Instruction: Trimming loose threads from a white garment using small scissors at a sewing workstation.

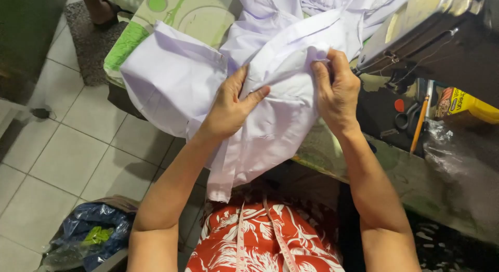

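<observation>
A white garment (176, 80) lies bunched over the table edge and hangs toward my lap. My left hand (231, 105) grips a fold of it at the centre, thumb stretched to the right. My right hand (337, 90) pinches the cloth's upper right part, close to the sewing machine (431, 28). Both forearms reach up from the bottom of the view. A measuring tape (241, 235) hangs down over my red patterned clothing.
A table with a green patterned cover (192, 15) holds the cloth. At the right sit scissors (408, 118), an orange pencil (419, 124), a yellow box (468, 107) and clear plastic (457, 157). A blue bag (91, 233) lies on the tiled floor at lower left.
</observation>
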